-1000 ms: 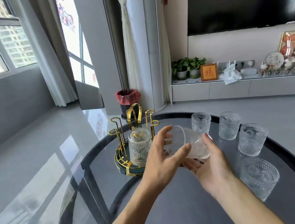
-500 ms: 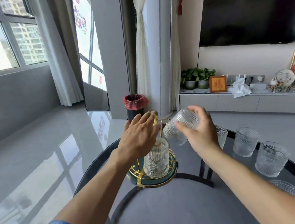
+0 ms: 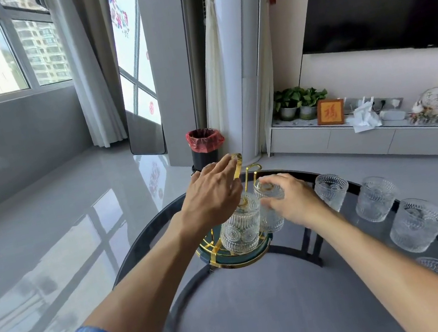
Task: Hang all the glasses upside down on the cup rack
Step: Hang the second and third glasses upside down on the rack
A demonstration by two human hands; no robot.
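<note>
Pressed, patterned glass like this is probably stiff, fairly heavy, slick on its ribs and quick to chip against metal, so the safest hold looks to be around the side wall, as here. The right hand [image 3: 293,201] wraps the inverted tumbler [image 3: 270,203], fingers curled round its wall as it sits over a gold prong of the cup rack [image 3: 239,258]. Just left of that grasp a second tumbler [image 3: 240,227] already hangs upside down. The left hand [image 3: 213,198] hovers spread over it, holding nothing. Three upright tumblers [image 3: 331,190] wait well to the right on the glass table [image 3: 266,317].
</note>
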